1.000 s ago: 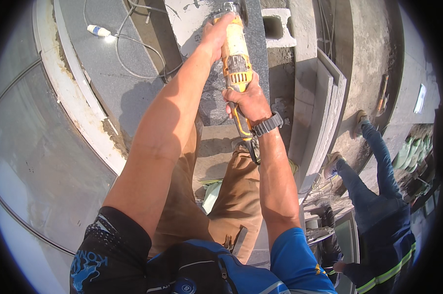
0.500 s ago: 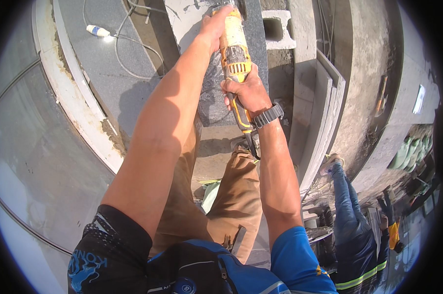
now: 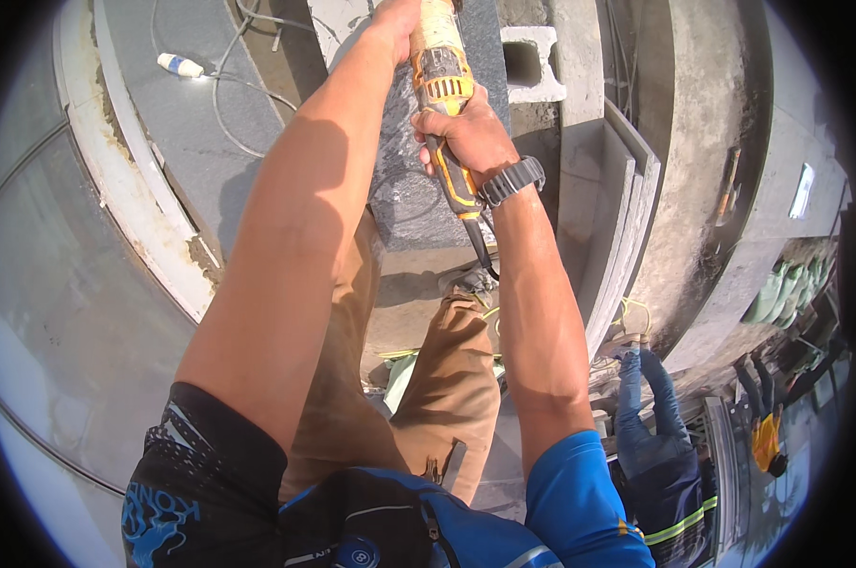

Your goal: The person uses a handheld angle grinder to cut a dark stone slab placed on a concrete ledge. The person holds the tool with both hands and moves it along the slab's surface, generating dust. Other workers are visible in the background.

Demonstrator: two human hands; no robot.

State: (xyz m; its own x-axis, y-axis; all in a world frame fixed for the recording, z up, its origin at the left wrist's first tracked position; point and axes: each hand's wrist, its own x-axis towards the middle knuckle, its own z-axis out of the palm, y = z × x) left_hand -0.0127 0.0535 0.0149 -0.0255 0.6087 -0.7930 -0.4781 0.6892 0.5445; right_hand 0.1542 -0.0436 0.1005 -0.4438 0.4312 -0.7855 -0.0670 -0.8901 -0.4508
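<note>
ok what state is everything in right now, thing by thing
yellow power tool, held two-handed, running or off unclear
left hand, gripping the tool, partly out of frame
right hand, closed around the rear handle
dark watch, fastened at the right wrist
white connector, lying on a grey slab
grey cable, loosely looped
hollow block, hole facing the camera

1. Grinder (image 3: 443, 62), left hand (image 3: 399, 25) and right hand (image 3: 478, 135): all moved farther along the stone slab (image 3: 412, 220); the grinder's far end has passed out of view.
2. Co-worker (image 3: 665, 497): shifted left and nearer, legs (image 3: 630, 393) now closer together.
3. Second person (image 3: 767, 441): come into view, right of the co-worker.
</note>
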